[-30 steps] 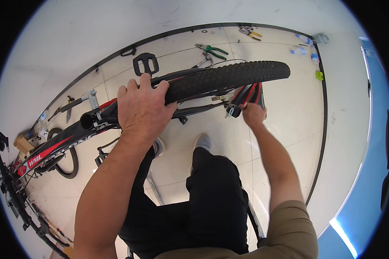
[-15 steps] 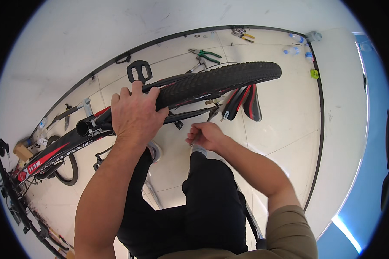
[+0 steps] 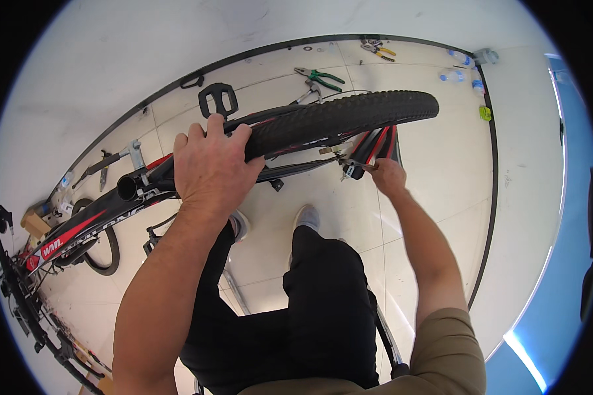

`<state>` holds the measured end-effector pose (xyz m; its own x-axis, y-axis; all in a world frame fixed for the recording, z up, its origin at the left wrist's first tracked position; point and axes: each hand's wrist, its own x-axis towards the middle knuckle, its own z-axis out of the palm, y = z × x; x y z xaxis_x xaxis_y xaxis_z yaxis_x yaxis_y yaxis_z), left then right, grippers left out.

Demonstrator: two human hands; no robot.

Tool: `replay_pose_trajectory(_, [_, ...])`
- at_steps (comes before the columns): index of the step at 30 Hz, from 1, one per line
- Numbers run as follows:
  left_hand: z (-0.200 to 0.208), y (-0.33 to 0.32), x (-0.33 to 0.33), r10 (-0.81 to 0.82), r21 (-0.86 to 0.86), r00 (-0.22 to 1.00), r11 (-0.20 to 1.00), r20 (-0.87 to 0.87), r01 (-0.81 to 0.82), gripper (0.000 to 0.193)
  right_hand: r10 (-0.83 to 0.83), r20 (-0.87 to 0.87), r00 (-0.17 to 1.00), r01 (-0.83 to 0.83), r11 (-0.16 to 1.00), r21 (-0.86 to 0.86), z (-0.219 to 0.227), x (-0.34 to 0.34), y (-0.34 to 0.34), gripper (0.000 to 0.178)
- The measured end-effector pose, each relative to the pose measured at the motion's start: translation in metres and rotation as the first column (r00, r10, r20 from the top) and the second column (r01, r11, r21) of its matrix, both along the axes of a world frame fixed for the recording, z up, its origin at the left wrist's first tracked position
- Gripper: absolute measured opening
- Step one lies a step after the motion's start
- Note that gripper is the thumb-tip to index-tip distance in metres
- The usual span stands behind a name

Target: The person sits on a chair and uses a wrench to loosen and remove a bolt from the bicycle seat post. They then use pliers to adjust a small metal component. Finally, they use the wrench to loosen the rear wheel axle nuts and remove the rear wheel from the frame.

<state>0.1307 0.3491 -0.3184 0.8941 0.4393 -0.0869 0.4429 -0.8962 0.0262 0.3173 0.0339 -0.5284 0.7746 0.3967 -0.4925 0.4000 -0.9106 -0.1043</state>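
Observation:
My left hand (image 3: pixel 214 164) is clamped over the knobbly black tyre (image 3: pixel 349 112) of a bicycle wheel, where it meets the red and black frame (image 3: pixel 66 237). The wheel sits between the red and black stays (image 3: pixel 375 141). My right hand (image 3: pixel 389 176) is at the end of those stays, fingers closed on a thin metal tool (image 3: pixel 352 162) whose tip points at the wheel's axle area. The axle itself is mostly hidden by the tyre.
A loose black pedal (image 3: pixel 219 100), green-handled pliers (image 3: pixel 319 76), yellow-handled pliers (image 3: pixel 377 49) and water bottles (image 3: pixel 456 66) lie on the tiled floor by the wall. Another tyre (image 3: pixel 102 253) lies at the left. My legs and shoes (image 3: pixel 306 217) are below the frame.
My right hand drew back from the stays toward my body, then returned to the stays with the thin tool. My left hand has kept its grip on the tyre.

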Motion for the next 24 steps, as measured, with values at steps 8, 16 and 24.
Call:
replay_pose_trajectory(8, [0.001, 0.0, 0.001, -0.012, -0.017, 1.0, 1.0, 0.023, 0.012, 0.033, 0.305, -0.19, 0.933, -0.317, 0.947, -0.04, 0.083, -0.012, 0.026, 0.033])
replay_pose_trajectory(16, [0.007, 0.003, -0.001, -0.013, -0.076, 1.0, 0.997, 0.005, 0.014, 0.039, 0.093, -0.023, 0.995, -0.093, 0.995, 0.036, 0.078, -0.041, -0.015, 0.026])
replay_pose_trajectory(24, [0.013, 0.007, 0.004, 0.0, -0.163, 1.0, 0.987, -0.006, -0.001, 0.044, -0.517, -0.183, 0.836, 0.548, 0.773, 0.319, 0.084, -0.035, -0.076, 0.02])
